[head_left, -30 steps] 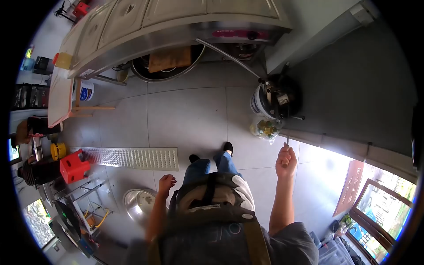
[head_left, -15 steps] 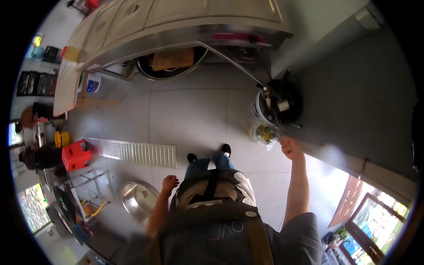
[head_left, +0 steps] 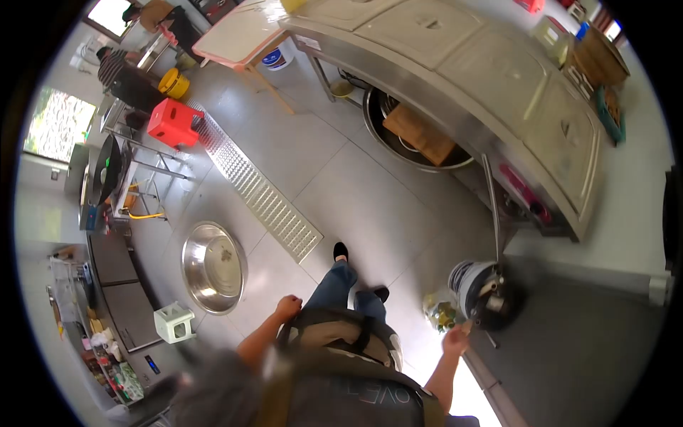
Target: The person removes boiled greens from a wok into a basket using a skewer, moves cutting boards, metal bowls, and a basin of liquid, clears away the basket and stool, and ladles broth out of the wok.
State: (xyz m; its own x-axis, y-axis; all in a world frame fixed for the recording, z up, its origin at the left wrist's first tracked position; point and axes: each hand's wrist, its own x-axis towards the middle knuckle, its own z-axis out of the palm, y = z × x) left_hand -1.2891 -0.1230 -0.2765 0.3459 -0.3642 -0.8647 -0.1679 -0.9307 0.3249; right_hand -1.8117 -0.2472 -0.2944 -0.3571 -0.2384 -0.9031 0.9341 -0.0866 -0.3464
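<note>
My left hand (head_left: 288, 307) hangs beside my hip with its fingers curled in, and nothing shows in it. My right hand (head_left: 456, 339) reaches out low on the right, its fingers closed; whether something is between them I cannot make out. Close by it is a clear plastic bag (head_left: 440, 313) with greenish and yellowish contents. Against that bag stands a white bucket (head_left: 462, 279), with dark pans or cookware around its top. A long metal pole (head_left: 491, 203) rises from there toward the counter.
A steel counter (head_left: 441, 60) shelters a large basin with a brown board (head_left: 418, 134). A metal basin (head_left: 213, 267) lies on the floor, left of a drain grate (head_left: 260, 192). Around stand a red stool (head_left: 173, 123) and pale stool (head_left: 174, 322). Two people work at the far left.
My view has turned left, bringing the far workers and the left-hand counter into fuller sight. My right hand stays near the plastic bag, and my left hand stays by my hip.
</note>
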